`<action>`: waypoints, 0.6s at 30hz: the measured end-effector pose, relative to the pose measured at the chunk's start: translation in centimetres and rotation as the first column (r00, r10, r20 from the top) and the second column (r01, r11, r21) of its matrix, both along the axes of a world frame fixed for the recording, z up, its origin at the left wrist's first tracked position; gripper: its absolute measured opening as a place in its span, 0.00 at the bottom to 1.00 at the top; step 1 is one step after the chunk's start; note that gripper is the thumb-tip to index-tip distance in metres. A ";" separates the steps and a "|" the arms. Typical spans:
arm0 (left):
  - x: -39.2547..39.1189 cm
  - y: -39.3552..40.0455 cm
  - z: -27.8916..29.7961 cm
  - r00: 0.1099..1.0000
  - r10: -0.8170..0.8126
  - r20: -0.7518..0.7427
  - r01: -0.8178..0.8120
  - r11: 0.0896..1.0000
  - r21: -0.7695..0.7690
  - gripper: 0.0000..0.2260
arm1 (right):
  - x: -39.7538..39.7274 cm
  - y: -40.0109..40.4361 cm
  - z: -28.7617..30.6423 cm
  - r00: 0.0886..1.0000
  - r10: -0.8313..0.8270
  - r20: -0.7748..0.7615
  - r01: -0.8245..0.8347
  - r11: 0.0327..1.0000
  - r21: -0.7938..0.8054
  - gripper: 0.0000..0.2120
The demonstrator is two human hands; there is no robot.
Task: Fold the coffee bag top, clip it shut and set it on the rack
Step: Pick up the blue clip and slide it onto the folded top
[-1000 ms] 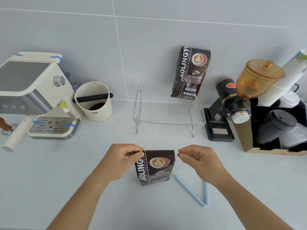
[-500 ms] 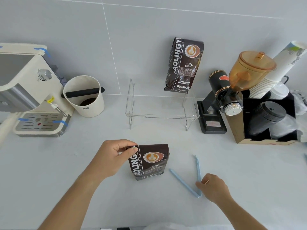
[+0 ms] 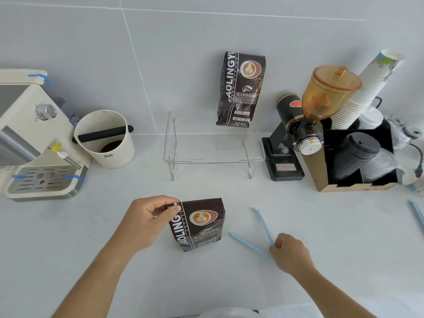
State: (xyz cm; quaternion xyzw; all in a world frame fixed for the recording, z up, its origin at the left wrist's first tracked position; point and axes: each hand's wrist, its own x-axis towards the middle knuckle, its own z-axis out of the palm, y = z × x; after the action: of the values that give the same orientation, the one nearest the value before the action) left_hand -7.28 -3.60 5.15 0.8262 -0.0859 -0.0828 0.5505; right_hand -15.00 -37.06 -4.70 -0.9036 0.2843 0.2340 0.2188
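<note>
Left grip (image 3: 153, 218) pinching bag top (image 3: 197, 204)

A dark brown foil coffee bag (image 3: 200, 224) with white lettering and an orange latte emblem stands at lower centre; right of it lies a pale blue plastic clip (image 3: 252, 245) on the light grey tabletop (image 3: 344, 226).

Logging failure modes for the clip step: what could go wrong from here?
1. Only the left hand pinches the fold of the coffee bag, at one corner; the far corner may unroll.
2. The right hand sits at the hinge of the open blue clip; lifted from there, its long arms may swing and knock the upright bag over.
</note>
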 end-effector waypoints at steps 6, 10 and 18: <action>0.2 -0.3 -0.5 1.000 -0.014 -0.008 0.014 1.000 -0.011 0.07 | 0.6 -0.5 1.9 0.982 -0.044 0.183 0.030 0.996 0.078 0.06; 0.1 -0.5 -0.5 1.000 -0.007 -0.021 0.007 1.000 -0.011 0.07 | 0.8 -1.0 4.8 0.960 -0.104 0.262 0.056 0.981 0.185 0.07; 0.4 -0.4 0.0 1.000 -0.005 0.031 0.003 0.998 0.064 0.13 | 1.5 -2.4 11.2 0.909 -0.180 0.375 0.008 0.909 0.416 0.06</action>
State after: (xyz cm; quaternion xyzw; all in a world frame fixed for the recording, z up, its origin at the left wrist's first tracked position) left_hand -6.89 -3.98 5.13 0.8445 -0.0932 -0.0737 0.5222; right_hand -13.48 -39.47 6.54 -0.8521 0.2222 0.0843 0.4663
